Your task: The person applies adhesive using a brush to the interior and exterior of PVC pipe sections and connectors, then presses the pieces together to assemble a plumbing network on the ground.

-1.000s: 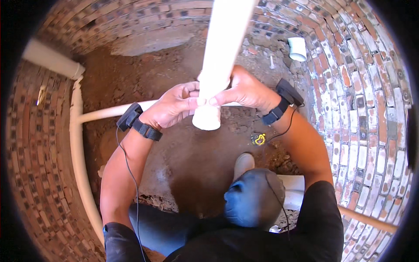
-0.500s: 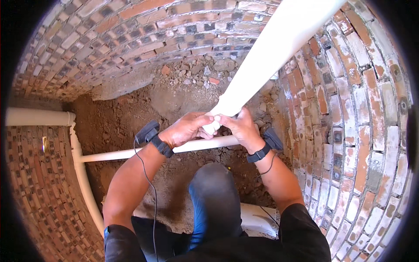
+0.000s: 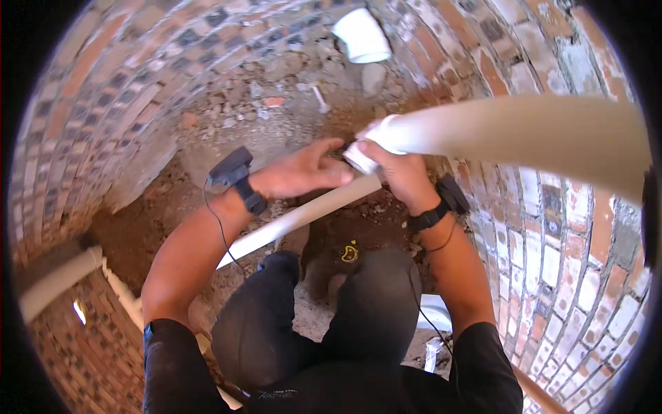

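Observation:
A long white pipe (image 3: 510,141) slants in from the right and ends in a white collar fitting (image 3: 367,150). My right hand (image 3: 400,172) is closed round that end, thumb over the fitting. My left hand (image 3: 310,169), its fingers apart and holding nothing, is just left of the fitting. A lower white pipe (image 3: 293,215) runs diagonally beneath both hands across the dirt. A small yellow object (image 3: 349,252) lies on the ground between my legs; I cannot make out what it is.
Brick walls (image 3: 552,248) surround the dirt-and-rubble floor (image 3: 241,110). A white elbow fitting (image 3: 360,34) lies by the far wall. Connected pipes (image 3: 58,283) follow the lower left wall. Another white piece (image 3: 431,310) is behind my right leg, and a narrow pipe (image 3: 534,390) is at lower right.
The held pipe has swung from upright to slanting toward the right, and my view has turned. My left hand has let go of the fitting; my right hand still grips it.

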Motion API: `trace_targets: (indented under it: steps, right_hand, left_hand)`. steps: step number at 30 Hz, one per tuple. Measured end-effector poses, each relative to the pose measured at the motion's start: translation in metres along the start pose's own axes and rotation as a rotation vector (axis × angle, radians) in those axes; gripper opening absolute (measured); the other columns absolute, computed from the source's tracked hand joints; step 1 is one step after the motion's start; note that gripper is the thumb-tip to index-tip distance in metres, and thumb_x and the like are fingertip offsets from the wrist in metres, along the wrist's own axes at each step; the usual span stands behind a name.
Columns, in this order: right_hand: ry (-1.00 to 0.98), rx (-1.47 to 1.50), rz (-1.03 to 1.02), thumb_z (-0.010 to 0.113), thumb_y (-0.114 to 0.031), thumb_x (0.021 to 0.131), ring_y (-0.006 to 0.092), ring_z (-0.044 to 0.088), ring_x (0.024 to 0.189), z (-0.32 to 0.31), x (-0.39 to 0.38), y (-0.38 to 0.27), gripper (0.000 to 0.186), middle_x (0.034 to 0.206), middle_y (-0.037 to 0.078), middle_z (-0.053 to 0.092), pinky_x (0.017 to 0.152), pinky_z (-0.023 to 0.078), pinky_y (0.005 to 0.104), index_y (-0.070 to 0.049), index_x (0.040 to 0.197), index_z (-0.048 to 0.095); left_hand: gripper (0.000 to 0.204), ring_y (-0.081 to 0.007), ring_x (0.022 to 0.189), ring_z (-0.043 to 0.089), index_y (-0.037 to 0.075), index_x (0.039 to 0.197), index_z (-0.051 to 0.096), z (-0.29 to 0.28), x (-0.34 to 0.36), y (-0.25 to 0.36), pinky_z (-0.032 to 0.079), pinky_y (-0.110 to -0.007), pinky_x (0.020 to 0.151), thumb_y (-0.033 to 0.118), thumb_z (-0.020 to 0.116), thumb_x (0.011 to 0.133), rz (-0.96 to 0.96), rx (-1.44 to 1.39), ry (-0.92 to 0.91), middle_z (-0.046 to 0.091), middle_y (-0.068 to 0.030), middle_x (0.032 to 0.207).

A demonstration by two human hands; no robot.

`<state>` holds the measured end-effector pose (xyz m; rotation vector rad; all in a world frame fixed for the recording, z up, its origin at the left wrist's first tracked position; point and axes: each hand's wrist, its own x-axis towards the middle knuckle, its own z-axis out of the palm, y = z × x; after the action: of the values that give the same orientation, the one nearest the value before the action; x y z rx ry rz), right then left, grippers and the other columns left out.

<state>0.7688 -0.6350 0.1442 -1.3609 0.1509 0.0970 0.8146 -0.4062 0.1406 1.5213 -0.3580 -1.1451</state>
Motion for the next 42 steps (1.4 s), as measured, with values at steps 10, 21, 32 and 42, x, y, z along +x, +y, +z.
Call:
trace_targets:
  steps: [10, 21, 32, 42]
  right_hand:
    - [0.522, 0.007, 0.353, 0.081, -0.014, 0.084, 0.0164, 0.066, 0.090, -0.096, -0.049, 0.124, 0.040, 0.101, 0.005, 0.067, 0.059, 0.052, 0.0299, -0.008, 0.115, 0.056]
    - [0.469, 0.091, 0.190, 0.078, -0.013, 0.087, 0.0140, 0.062, 0.091, -0.076, -0.048, 0.159, 0.030, 0.102, 0.002, 0.065, 0.070, 0.053, 0.0319, -0.009, 0.112, 0.061]
    - [0.442, -0.048, 0.235, 0.076, -0.011, 0.088, 0.0162, 0.060, 0.093, -0.074, -0.039, 0.155, 0.021, 0.101, 0.002, 0.065, 0.085, 0.051, 0.0358, -0.006, 0.105, 0.065]
    - [0.456, 0.042, 0.150, 0.074, -0.008, 0.089, 0.0177, 0.061, 0.098, -0.068, -0.044, 0.174, 0.024, 0.105, 0.005, 0.066, 0.091, 0.050, 0.0372, -0.004, 0.110, 0.062]
  left_hand:
    - [0.092, -0.0446, 0.100, 0.068, 0.006, 0.145, 0.042, 0.049, -0.017, -0.172, 0.055, -0.051, 0.087, 0.040, 0.086, 0.072, -0.229, 0.751, 0.240, 0.070, -0.0250, 0.109]
    - [0.043, -0.0434, 0.087, 0.070, 0.010, 0.116, 0.059, 0.049, -0.032, -0.170, 0.057, -0.051, 0.078, 0.020, 0.076, 0.078, -0.161, 0.772, 0.336, 0.071, -0.0219, 0.092]
    - [0.048, -0.0422, 0.090, 0.070, 0.010, 0.117, 0.058, 0.045, -0.031, -0.171, 0.057, -0.051, 0.077, 0.022, 0.079, 0.075, -0.233, 0.782, 0.270, 0.070, -0.0182, 0.101]
    - [0.047, -0.0416, 0.092, 0.069, 0.009, 0.115, 0.060, 0.047, -0.030, -0.172, 0.057, -0.051, 0.078, 0.022, 0.078, 0.073, -0.254, 0.773, 0.277, 0.069, -0.0187, 0.102]
